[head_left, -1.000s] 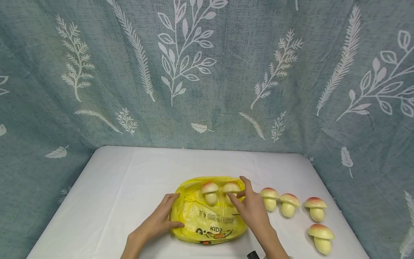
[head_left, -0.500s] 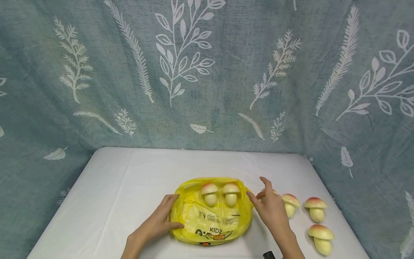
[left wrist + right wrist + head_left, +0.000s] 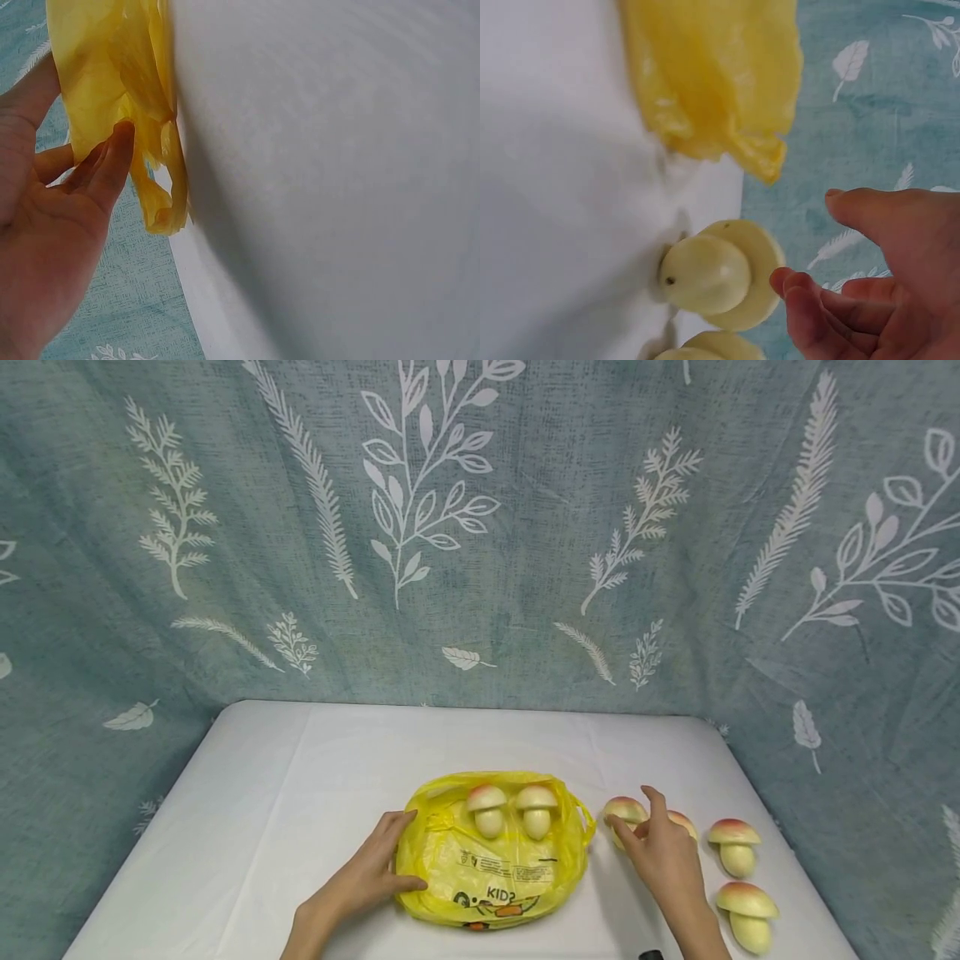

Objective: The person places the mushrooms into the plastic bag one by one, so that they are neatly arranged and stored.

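Far left on my side: left hand has thumb and fingers curled round left edge of yellow bag, limp thin film, likely tears; hold rim gently. Two mushrooms lie within rim. Nearest outside mushroom: probably light, smooth, firm; I'd pinch cap. Right hand close by, fingers parted, grasping nothing. Three more mushrooms further right.

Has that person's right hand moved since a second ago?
Yes. Judged against the white table, the right hand has moved rightward, from the right side of the yellow bag toward the loose mushrooms.
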{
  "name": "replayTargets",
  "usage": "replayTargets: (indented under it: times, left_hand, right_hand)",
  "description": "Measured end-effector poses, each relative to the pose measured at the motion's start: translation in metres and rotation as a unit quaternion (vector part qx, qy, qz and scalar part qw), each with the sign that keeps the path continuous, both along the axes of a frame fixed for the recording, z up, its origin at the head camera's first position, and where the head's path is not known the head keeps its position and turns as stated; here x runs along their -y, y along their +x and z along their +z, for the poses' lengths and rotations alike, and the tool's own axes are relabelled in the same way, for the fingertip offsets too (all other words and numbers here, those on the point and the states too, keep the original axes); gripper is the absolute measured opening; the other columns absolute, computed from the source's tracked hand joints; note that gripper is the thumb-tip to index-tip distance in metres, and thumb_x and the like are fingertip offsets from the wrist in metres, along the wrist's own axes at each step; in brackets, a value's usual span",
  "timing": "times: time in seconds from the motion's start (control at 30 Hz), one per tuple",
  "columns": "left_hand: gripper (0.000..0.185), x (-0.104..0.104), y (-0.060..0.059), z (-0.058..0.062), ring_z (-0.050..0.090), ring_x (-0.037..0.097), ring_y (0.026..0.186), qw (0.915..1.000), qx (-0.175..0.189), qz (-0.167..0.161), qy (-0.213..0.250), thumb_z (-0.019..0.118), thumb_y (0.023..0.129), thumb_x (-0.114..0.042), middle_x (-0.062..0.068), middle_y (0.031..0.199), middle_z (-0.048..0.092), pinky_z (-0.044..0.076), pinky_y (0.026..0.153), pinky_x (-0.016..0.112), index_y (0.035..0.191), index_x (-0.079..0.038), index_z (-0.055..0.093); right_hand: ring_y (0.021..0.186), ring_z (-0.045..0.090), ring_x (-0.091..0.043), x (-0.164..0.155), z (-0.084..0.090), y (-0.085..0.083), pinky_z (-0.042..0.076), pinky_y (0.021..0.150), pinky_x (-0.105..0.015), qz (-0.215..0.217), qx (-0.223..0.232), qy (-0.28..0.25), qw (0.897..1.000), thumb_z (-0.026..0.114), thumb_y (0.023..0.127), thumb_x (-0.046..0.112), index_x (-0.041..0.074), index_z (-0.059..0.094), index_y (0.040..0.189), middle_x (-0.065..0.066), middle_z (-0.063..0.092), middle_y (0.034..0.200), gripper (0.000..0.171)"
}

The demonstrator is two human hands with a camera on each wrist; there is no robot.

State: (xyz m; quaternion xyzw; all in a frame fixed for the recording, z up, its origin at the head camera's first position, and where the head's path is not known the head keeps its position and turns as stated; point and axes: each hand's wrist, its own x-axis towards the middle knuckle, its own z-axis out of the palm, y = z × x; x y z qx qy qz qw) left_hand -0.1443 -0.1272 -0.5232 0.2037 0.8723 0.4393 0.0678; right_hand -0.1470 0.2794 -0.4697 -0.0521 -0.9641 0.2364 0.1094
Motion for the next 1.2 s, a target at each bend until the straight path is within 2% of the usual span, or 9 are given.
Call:
replayTargets:
  times: [0.2,0.43,0.73,1.03,1.2]
  left_hand:
    - [0.094,0.0,0.001,0.001,0.038,0.034,0.135,1.0,0.006,0.0,0.004,0.085,0.078,-0.029,0.012,0.143,0.039,0.029,0.113,0.056,0.15,0.002,0.033]
    - [0.094,0.0,0.001,0.001,0.038,0.033,0.136,1.0,0.003,-0.001,0.0,0.085,0.078,-0.029,0.011,0.143,0.038,0.029,0.113,0.056,0.15,0.001,0.033]
    - [0.095,0.001,0.001,-0.001,0.037,0.032,0.136,0.9999,0.016,-0.003,0.002,0.084,0.079,-0.031,0.01,0.144,0.038,0.029,0.113,0.055,0.152,0.0,0.032]
    - [0.094,0.001,0.001,-0.001,0.036,0.031,0.137,0.9997,0.023,-0.005,-0.001,0.083,0.08,-0.032,0.009,0.144,0.037,0.03,0.113,0.056,0.152,0.0,0.031]
    - [0.094,0.001,0.001,0.001,0.036,0.031,0.137,0.9996,0.026,-0.003,0.001,0.084,0.08,-0.031,0.01,0.145,0.037,0.029,0.113,0.055,0.152,0.0,0.031]
  right_hand:
    - [0.057,0.056,-0.022,-0.009,-0.01,0.0,0.047,0.055,-0.044,-0.001,0.032,0.023,0.999,0.071,0.091,0.036,-0.006,0.036,0.142,-0.006,0.062,0.07,0.076]
    - [0.068,0.062,-0.036,-0.013,-0.025,-0.001,0.049,0.058,-0.055,0.004,0.041,0.023,0.999,0.073,0.09,0.032,-0.005,0.032,0.146,-0.019,0.065,0.081,0.079]
    - [0.055,0.052,-0.03,-0.012,-0.042,0.001,0.047,0.056,-0.056,-0.005,0.036,0.01,0.999,0.069,0.092,0.028,-0.001,0.025,0.151,-0.006,0.05,0.058,0.079]
    - [0.056,0.051,-0.027,-0.013,-0.048,0.0,0.046,0.055,-0.053,-0.002,0.024,0.006,1.0,0.068,0.094,0.026,-0.001,0.03,0.148,-0.008,0.053,0.062,0.072]
    - [0.063,0.059,-0.037,-0.011,-0.05,0.0,0.048,0.059,-0.058,-0.006,0.01,0.004,1.0,0.07,0.092,0.025,-0.001,0.032,0.147,-0.022,0.061,0.072,0.072]
